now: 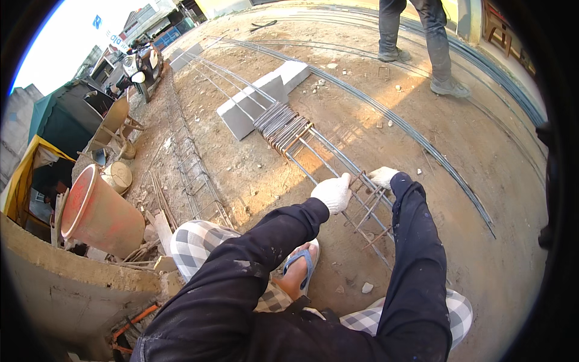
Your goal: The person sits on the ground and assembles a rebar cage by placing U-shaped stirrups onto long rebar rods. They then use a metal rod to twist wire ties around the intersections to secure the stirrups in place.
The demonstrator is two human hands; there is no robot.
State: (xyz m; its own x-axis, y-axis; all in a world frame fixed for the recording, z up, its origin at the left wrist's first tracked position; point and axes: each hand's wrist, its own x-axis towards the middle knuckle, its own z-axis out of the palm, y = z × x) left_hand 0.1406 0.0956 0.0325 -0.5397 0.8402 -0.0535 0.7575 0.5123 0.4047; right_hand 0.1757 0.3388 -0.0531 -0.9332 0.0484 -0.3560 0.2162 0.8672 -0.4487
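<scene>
My left hand (332, 193), in a white knit glove, is closed at the left side of a square steel stirrup (363, 181). On the stirrup's far right corner, my right hand (383, 177), gloved the same way, is closed too; its fingertips are partly hidden. The stirrup sits around long rebars (329, 161) that run away from me to the upper left. A few more rusty stirrups (369, 224) hang on the bars just below my hands. Farther up, a tightly packed bundle of stirrups (282, 128) encircles the bars, beside a grey block (250, 108) under them.
A second grey block (294, 73) adjoins the first. Loose rebars (398, 123) curve across the ground at right. Another person's legs (434, 42) stand at the far right. At left are a rebar cage (193, 166), an orange tub (102, 211), a wheelbarrow (113, 123) and a scooter (140, 69).
</scene>
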